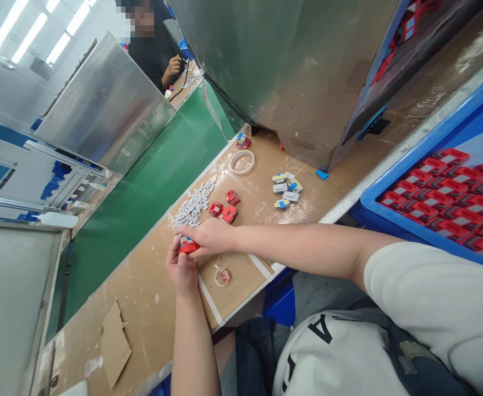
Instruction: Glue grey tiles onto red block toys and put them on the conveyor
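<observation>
I held the small red plastic block with a grey insert between both hands, just on my side of the heap of little grey metal pieces on the brown cardboard-topped table. My right hand lay over it, fingers pressed together on its top; my left hand came up from below, fingertips pinching its near edge.

The risk, as I judged it, was the block slipping out of so small a grip and skidding into the heap, scattering the loose pieces toward the green conveyor belt beyond the heap. My right forearm also passed close above the small clear round cup, on my side of the heap, and a careless pull back could have tipped it.

My right hand hid most of the block, so I could not tell whether a grey piece was seated in it. The cup's contents were too small to make out. Right of the heap lay three more red blocks, and farther right some grey-and-blue parts.
</observation>
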`<state>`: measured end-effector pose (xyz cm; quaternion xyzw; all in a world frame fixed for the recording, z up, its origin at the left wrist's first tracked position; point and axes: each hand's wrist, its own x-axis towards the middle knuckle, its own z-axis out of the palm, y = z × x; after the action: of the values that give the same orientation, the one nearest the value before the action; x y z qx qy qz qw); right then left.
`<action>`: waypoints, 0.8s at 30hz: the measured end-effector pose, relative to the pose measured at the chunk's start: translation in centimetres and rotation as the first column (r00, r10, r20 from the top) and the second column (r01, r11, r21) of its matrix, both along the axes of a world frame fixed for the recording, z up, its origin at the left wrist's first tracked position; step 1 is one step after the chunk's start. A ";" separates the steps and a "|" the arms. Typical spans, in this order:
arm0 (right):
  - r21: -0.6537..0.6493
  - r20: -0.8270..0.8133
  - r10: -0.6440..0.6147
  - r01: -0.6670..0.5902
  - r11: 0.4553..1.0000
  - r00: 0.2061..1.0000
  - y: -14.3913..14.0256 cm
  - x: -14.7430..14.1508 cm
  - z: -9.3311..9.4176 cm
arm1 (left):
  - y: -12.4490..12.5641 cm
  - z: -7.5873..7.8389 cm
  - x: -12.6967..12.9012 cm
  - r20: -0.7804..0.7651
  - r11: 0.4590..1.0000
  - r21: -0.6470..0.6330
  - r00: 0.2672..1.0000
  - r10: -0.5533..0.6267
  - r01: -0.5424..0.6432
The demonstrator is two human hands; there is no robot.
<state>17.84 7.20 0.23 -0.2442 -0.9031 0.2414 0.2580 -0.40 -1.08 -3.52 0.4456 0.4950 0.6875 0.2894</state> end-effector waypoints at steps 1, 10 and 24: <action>0.007 0.005 0.011 -0.011 1.000 1.000 -0.1 0.1 0.1 | 0.0 0.0 -0.1 -0.001 1.000 0.004 1.000 -0.008 0.008; 0.141 -0.062 0.096 -0.087 0.986 0.993 -0.5 -0.1 -0.8 | -0.2 -0.2 -1.4 -0.048 0.998 0.057 0.999 0.000 0.003; 0.172 -0.098 0.124 -0.106 0.979 0.987 -0.6 -0.1 -0.9 | -0.4 -0.6 -2.2 -0.061 0.997 0.075 0.998 -0.031 0.035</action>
<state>17.78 6.65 -0.71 -0.1556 -0.9174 0.1925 0.3117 -2.61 -1.51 -4.09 0.4849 0.4694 0.6873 0.2685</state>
